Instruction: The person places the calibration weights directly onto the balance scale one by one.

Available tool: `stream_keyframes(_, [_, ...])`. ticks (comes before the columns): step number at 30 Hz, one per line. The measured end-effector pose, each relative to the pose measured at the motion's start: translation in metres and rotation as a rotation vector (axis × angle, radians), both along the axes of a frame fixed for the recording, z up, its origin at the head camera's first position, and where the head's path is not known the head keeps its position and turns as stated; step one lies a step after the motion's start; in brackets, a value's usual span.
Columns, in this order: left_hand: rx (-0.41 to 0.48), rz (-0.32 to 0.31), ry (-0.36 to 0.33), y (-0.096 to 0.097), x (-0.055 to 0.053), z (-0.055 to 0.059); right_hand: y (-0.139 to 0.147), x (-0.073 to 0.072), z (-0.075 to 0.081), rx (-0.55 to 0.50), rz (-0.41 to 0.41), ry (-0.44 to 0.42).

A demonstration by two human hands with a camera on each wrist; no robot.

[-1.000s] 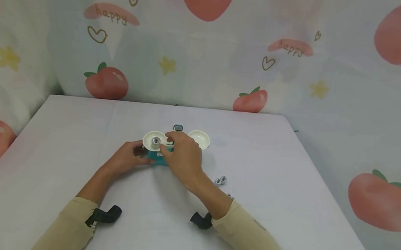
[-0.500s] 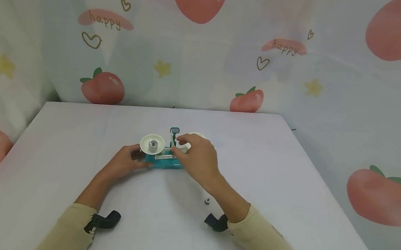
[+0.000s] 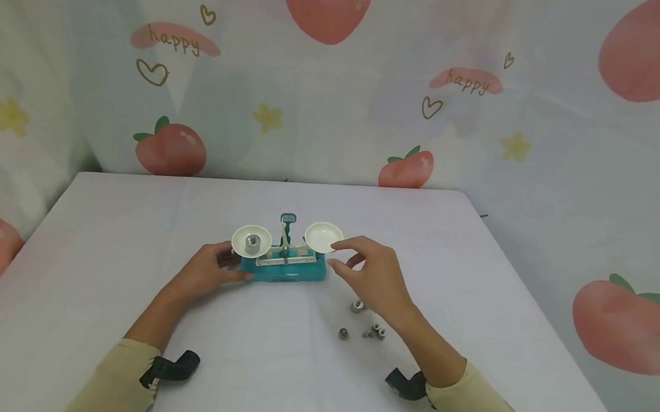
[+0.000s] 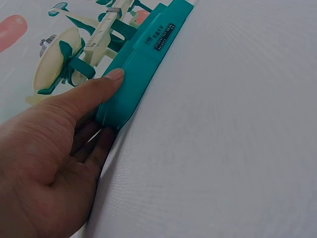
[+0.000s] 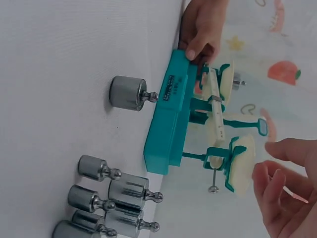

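A teal balance scale (image 3: 301,272) with two cream pans stands on the table. On its left pan (image 3: 239,240) sits a metal weight (image 3: 253,241); nothing lies on the right pan (image 3: 323,236). My left hand (image 3: 206,272) grips the left end of the teal base, thumb on the front face and fingers behind. Close to the right pan's edge is my right hand (image 3: 375,275), its fingers loosely bent around nothing. Whether its fingertips touch the pan I cannot tell. The right wrist view shows the scale's ruled beam (image 5: 217,111) and slider.
Several knobbed metal weights stand on the white table in front of the scale's right side: a single weight (image 5: 127,92) apart and a group with a ribbed weight (image 5: 128,190). A patterned cloth (image 3: 337,116) hangs behind the table.
My right hand has moved right, from beside the left pan, past the pointer, to the right pan. The loose weights are less covered by the arm. My left hand keeps its grip.
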State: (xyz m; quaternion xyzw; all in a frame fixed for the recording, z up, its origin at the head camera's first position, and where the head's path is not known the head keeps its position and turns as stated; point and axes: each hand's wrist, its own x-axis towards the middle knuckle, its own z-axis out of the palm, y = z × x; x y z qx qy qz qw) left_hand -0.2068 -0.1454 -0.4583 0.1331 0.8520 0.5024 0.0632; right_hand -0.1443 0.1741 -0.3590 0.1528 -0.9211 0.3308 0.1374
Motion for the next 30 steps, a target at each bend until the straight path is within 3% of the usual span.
stream_keyframes(6, [0.003,0.001,0.016,-0.002,-0.002,0.000,0.007,0.003,-0.002,-0.070,0.037,0.004])
stream_keyframes(17, [0.007,-0.006,0.002,0.000,0.000,0.002,0.021,0.014,-0.006,-0.048,0.046,-0.044])
stream_keyframes(30, [0.023,-0.019,0.003,-0.001,-0.001,0.000,0.049,0.025,-0.019,-0.042,-0.029,-0.110])
